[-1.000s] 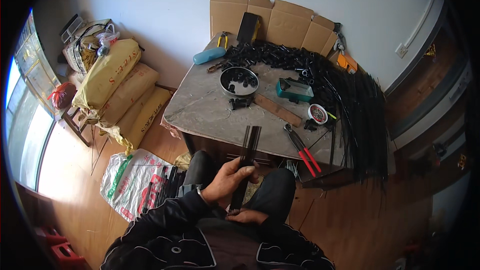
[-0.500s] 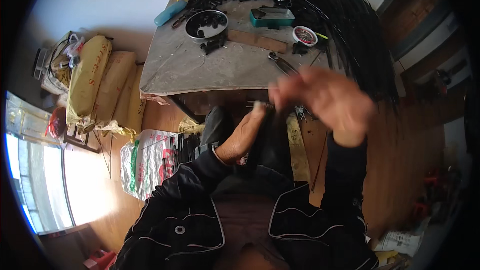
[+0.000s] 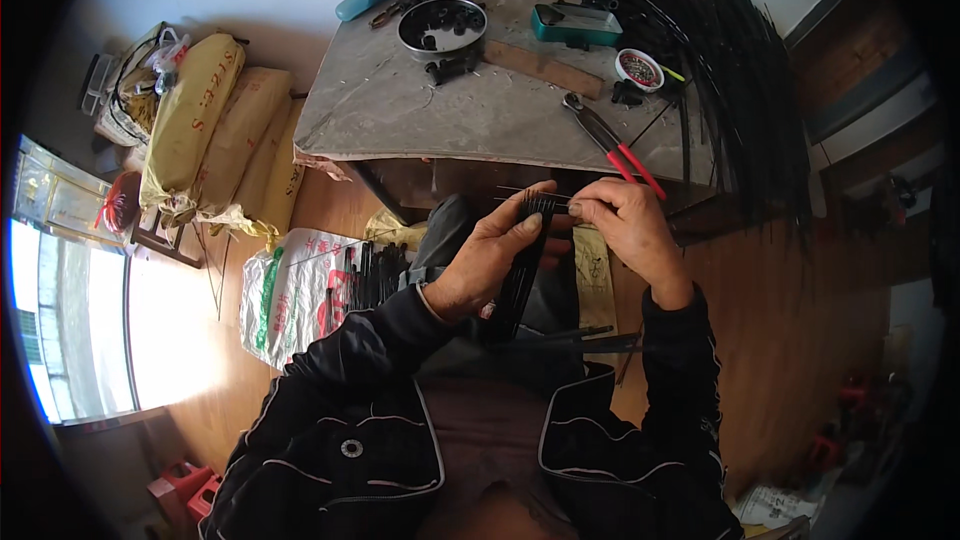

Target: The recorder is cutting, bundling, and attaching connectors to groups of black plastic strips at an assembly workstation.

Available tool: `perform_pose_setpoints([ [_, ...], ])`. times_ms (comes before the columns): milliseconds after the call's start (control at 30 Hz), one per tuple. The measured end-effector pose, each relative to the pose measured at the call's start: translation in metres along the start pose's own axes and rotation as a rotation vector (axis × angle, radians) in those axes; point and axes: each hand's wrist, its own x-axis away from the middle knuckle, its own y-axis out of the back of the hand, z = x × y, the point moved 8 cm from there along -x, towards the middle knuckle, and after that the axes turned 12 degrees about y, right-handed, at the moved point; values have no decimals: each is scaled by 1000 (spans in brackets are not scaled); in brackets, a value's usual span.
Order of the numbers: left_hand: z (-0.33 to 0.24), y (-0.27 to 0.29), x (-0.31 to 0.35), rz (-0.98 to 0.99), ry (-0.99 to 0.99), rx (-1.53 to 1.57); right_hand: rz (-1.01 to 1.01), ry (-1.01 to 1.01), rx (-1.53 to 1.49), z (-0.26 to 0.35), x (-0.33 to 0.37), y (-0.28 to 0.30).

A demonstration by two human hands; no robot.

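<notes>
My left hand (image 3: 478, 258) is closed round a bundle of thin black rods (image 3: 518, 285), which slants down across my lap. Slender wires stick out crosswise near the bundle's top end. Beside it, my right hand (image 3: 638, 235) pinches a thin wire (image 3: 560, 198) between thumb and forefinger, close to the left fingertips. A pair of cutting pliers (image 3: 622, 152) with red handles lies on the table's front edge, just beyond my right hand. Some longer dark rods (image 3: 570, 340) rest across my lap.
On the grey table (image 3: 390, 115) stand a round metal bowl (image 3: 442, 28) of black parts, a green tin (image 3: 575, 25) and a small dish (image 3: 638, 70). A wooden strip (image 3: 545, 70) lies between. Long black rods (image 3: 735, 90) overhang the right side. Filled sacks (image 3: 195, 125) lie left.
My right hand, blurred and raised near the pliers before, has come down to the bundle and pinches a wire. My left hand keeps its hold. The view has shifted slightly.
</notes>
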Motion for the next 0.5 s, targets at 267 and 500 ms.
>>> perform_pose_setpoints([
  [267, -6, 1, -5, -24, 67, -49, 2, -135, -265, -28, 2, 1],
  [500, -15, 18, -6, -67, -42, -357, 447, -269, -609, -38, 33, -75],
])
